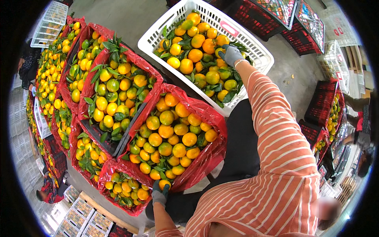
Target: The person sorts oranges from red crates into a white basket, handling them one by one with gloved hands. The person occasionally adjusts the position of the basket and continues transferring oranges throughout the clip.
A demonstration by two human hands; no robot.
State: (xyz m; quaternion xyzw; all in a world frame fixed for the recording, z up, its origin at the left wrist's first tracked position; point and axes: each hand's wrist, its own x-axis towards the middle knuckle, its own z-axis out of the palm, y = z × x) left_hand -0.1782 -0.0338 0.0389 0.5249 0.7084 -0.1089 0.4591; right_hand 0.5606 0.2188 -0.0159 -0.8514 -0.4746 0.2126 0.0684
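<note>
My left hand point(160, 195), in a grey glove with dark green fingertips, grips an orange mandarin point(164, 184) at the near edge of a crate lined with red plastic film point(213, 154). That crate is full of orange and greenish mandarins point(165, 130). My right hand point(232, 55), gloved the same way, reaches into a white slatted plastic crate point(262, 60). Its fingers close around a yellow-green mandarin point(219, 52); part of this fruit is hidden. Many leafy mandarins point(195, 55) fill the white crate around it.
More red-lined crates point(118, 94) of leafy mandarins stand to the left. Black crates point(257, 17) are at the upper right, with stacked white crates point(334, 62) beyond. Other people point(53, 186) are at the left and right rims. White crates point(80, 217) sit at lower left.
</note>
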